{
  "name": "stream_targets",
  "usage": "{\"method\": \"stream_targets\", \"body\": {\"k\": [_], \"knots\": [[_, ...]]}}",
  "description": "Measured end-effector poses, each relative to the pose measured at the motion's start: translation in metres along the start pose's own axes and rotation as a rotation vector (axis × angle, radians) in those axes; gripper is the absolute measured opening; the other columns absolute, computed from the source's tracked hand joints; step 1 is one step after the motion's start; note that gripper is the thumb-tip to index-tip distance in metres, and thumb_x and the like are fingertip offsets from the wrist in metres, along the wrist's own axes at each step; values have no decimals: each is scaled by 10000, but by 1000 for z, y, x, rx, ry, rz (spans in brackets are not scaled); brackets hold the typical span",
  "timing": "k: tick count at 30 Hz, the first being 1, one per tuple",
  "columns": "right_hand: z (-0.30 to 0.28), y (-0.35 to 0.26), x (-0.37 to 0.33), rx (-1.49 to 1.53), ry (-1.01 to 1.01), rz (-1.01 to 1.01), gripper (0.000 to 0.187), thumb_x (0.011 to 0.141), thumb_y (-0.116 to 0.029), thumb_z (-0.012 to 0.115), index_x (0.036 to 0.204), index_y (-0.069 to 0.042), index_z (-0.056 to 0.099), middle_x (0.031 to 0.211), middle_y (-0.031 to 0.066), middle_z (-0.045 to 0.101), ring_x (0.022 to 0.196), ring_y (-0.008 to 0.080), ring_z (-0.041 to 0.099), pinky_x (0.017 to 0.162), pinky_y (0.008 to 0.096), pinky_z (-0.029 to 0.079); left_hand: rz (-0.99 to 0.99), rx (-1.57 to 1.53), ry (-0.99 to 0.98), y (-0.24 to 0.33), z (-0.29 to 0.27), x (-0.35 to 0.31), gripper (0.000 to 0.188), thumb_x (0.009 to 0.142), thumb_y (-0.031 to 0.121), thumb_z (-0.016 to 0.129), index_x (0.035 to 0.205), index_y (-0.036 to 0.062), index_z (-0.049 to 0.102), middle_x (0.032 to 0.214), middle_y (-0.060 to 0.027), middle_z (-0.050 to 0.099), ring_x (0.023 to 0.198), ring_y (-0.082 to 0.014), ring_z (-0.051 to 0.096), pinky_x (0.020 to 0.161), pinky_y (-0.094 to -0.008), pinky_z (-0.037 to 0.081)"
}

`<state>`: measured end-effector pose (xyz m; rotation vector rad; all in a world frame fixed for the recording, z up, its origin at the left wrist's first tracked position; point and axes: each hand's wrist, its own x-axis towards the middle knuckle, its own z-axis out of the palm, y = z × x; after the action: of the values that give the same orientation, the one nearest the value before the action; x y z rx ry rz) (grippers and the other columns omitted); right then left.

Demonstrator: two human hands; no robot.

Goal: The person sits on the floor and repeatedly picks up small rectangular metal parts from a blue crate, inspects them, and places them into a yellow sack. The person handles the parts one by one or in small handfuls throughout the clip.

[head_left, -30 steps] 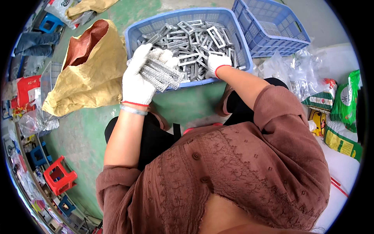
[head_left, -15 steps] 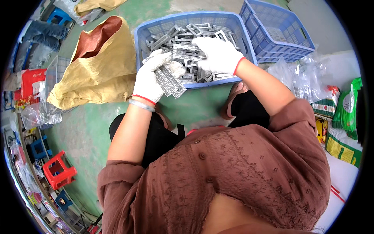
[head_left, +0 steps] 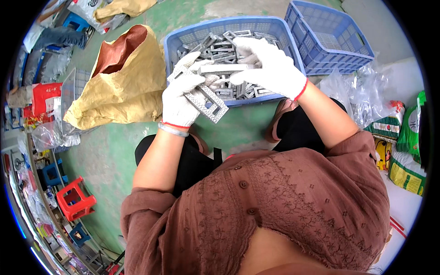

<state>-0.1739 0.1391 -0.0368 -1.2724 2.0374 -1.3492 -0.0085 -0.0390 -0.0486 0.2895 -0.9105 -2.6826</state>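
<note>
My left hand (head_left: 184, 94), in a white glove with a red cuff edge, is closed round a grey metal frame piece (head_left: 211, 104) with rectangular openings; whether more pieces lie beneath it I cannot tell. My right hand (head_left: 270, 64), gloved alike, grips one end of another grey metal piece (head_left: 224, 69), seen edge-on. That piece's other end reaches the left fingers. Both hands are over the near part of a blue plastic basket (head_left: 168, 46), which holds many loose grey metal pieces (head_left: 220, 48) of the same kind.
A yellow woven sack (head_left: 123, 87) with a reddish inside stands open left of the basket. Farther right is another blue crate (head_left: 327, 41), with clear plastic bags (head_left: 355, 89) nearby. A red stool (head_left: 76, 199) stands at the left. Another person's leg (head_left: 62, 37) shows at upper left.
The right hand has lifted a metal piece out of the basket and brought it against the left hand. The left hand's held metal has turned, now showing a frame face with openings.
</note>
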Motion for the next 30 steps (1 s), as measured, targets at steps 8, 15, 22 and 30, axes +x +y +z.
{"method": "stream_targets", "body": {"k": [8, 15, 22, 30], "knots": [[-7, -3, 0, 96, -201, 128, 378, 837, -338, 775, 1070, -55, 683, 908, 74, 688, 823, 165, 642, 736, 320, 507, 8, 8, -8, -3, 0, 2, 599, 789, -41, 557, 1372, -59, 422, 1209, -274, 584, 1053, -405, 640, 925, -537, 553], [-11, -13, -2, 405, -200, 41, 353, 944, -86, 655, 1276, 16, 592, 1092, 89, 707, 970, 113, 676, 817, 248, 533, 39, -95, -93, -1, -21, 9, 641, 788, 44, 618, 1389, -47, 416, 1295, -286, 527, 1080, -433, 621, 935, -574, 537], [-14, -28, -5, 290, -195, 97, 353, 951, -67, 630, 1293, 13, 596, 1119, 95, 695, 991, 125, 675, 850, 260, 539, 44, -81, -88, 1, -21, 5, 650, 793, 75, 640, 1397, -23, 421, 1299, -272, 538, 1109, -432, 609, 969, -588, 517], [-14, -21, -10, 304, -147, -79, 362, 903, -34, 671, 1259, 8, 618, 1181, 92, 661, 1059, 116, 629, 846, 268, 544, 59, 9, 6, 2, -4, 2, 676, 797, 105, 627, 1423, -16, 402, 1316, -238, 549, 1164, -383, 583, 1000, -556, 492]]}}
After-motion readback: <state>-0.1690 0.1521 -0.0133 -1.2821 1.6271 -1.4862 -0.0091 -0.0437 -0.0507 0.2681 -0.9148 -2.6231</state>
